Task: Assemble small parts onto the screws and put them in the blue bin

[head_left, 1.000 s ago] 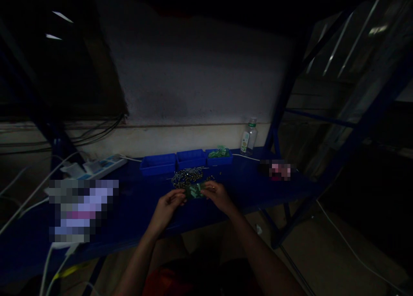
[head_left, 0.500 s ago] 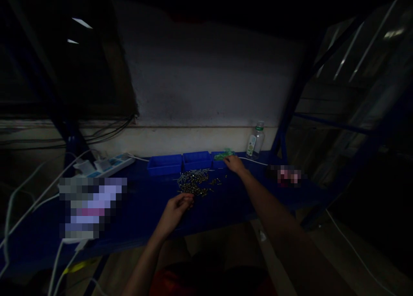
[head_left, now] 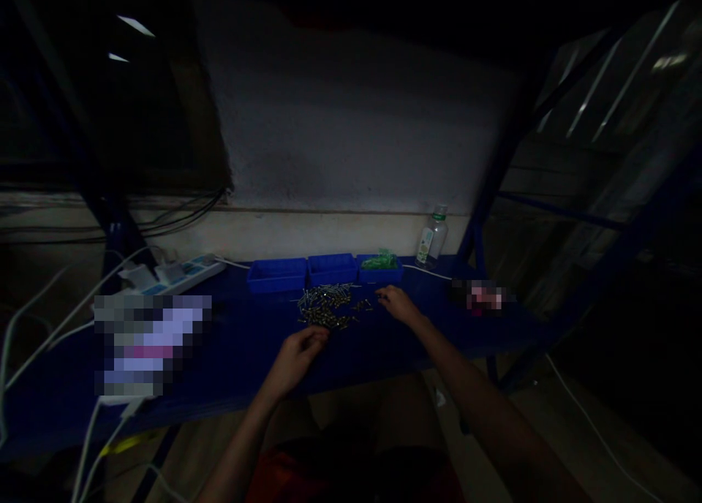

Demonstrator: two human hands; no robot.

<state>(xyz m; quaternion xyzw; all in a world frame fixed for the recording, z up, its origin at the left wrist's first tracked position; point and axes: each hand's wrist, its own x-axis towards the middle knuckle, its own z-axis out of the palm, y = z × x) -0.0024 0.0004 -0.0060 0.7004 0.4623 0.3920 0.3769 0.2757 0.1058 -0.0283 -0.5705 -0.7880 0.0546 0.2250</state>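
Lying jumbled, screws (head_left: 325,316), long axes varied

Screws (head_left: 323,317) metal, shiny; bins (head_left: 277,275) smooth plstc; bottle (head_left: 432,241) clear plstc; wall (head_left: 351,123) matt, rough.

In dim light, a grey wall (head_left: 356,137) with a paler lower band (head_left: 329,234) rises behind a blue desk (head_left: 230,349) set within blue metal posts (head_left: 501,159), flanked by a dark pane (head_left: 126,115) bearing two bright streaks (head_left: 136,25) and, rightward, shadowy brownish floor (head_left: 540,401).
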